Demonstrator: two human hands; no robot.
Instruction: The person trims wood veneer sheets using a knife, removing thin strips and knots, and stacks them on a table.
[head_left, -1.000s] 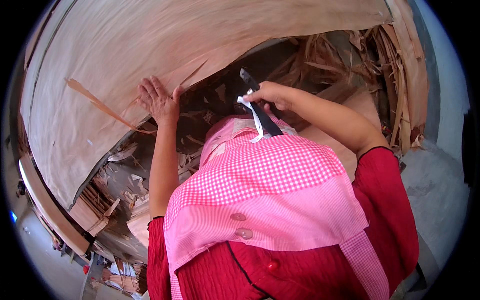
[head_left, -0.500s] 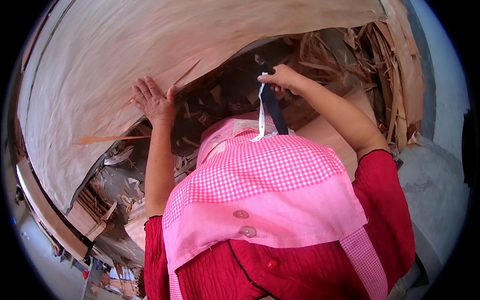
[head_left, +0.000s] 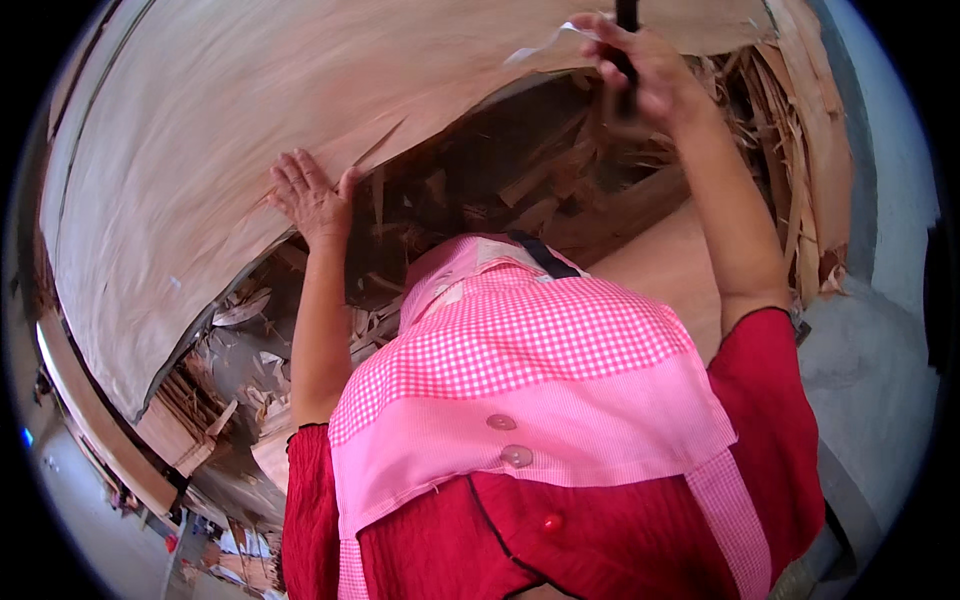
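Observation:
My left hand (head_left: 312, 200) lies flat with fingers spread on the near edge of a large pale wood veneer sheet (head_left: 200, 170). A narrow split (head_left: 380, 142) shows in the sheet just right of that hand. Over the sheet's far right edge, my right hand (head_left: 650, 75) is raised and closed around a dark rod-like tool (head_left: 627, 15); blur hides what kind it is. A thin white strip of tape (head_left: 540, 46) trails leftward from the same fingers. The black strap (head_left: 545, 254) at my pink checked apron (head_left: 520, 330) hangs free of the hand.
Torn veneer scraps (head_left: 560, 170) fill the dark gap between the sheet and my body. Long strips (head_left: 785, 150) are heaped at the right beside a pale blue-grey wall (head_left: 895, 150). Stacked veneer (head_left: 190, 420) and a long board (head_left: 95, 410) lie at the left.
My right hand has risen away from my waist, up and to the right, with the tool and white tape. My left hand stays put. An orange-brown strip beside my left wrist no longer shows.

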